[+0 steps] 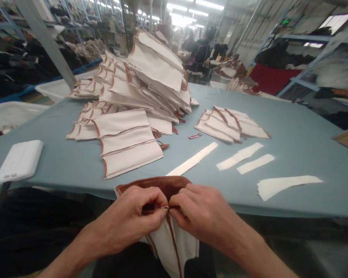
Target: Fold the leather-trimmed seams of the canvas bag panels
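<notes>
Holds the brown-trimmed cream piece (188, 239) at bottom centre of the frame in left hand (130, 216) and right hand (204, 210), with each grip pinched closed on it. Faces a worktop (292, 127) bearing pink snips (195, 136) at mid-frame.

Bench (295, 135): covered in blue-green, spanning the middle of the frame. Fluorescent tubes (210, 4): lit, in rows, top centre. Shelving (310, 38): blue-framed, loaded, upper right. Second rack (2, 25): blue-framed, upper left. Post (43, 40): grey, slanting in view, upper left. Window (335, 24): bright, upper right corner. Sign (284, 22): small, glowing green, upper right.
</notes>
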`<state>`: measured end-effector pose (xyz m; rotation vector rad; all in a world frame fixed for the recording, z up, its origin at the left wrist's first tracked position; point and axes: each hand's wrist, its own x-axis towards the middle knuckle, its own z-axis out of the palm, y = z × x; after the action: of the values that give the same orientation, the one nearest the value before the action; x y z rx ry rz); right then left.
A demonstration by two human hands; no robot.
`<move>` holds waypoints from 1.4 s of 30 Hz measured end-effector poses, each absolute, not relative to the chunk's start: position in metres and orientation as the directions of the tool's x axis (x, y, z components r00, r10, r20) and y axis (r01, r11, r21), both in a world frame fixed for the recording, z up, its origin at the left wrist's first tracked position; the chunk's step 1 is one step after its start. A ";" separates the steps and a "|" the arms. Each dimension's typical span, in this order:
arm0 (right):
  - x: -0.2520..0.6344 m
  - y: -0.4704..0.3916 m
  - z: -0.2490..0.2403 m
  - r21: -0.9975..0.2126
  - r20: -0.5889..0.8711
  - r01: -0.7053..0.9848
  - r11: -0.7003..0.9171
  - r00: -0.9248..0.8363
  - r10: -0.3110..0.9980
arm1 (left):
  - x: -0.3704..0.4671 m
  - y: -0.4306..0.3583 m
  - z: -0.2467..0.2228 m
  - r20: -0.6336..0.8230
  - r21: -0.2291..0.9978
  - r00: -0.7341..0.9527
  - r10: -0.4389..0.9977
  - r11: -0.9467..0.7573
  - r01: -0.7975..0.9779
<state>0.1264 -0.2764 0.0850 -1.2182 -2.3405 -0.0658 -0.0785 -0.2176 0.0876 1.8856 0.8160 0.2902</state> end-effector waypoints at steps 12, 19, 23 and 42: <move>0.131 -0.281 0.073 -0.187 0.460 0.689 0.700 -0.568 0.682 | -0.083 -0.221 0.076 -0.325 0.913 0.711 0.624 0.010 0.409; 0.117 -0.287 0.082 -0.041 0.498 0.787 0.615 -0.518 0.696 | -0.084 -0.225 0.073 -0.229 0.895 0.715 0.661 -0.146 0.421; 0.113 -0.286 0.079 0.005 0.557 0.816 0.578 -0.483 0.676 | -0.081 -0.230 0.072 -0.212 0.871 0.711 0.671 -0.199 0.448; 0.116 -0.282 0.097 -0.665 0.052 0.703 0.251 -0.292 0.955 | -0.086 -0.235 0.082 0.084 0.676 0.764 0.639 -0.600 0.428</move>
<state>0.1156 -0.2823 0.0972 -1.5068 -2.0796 0.7477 -0.0857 -0.2346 0.0817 2.3029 0.7938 0.4207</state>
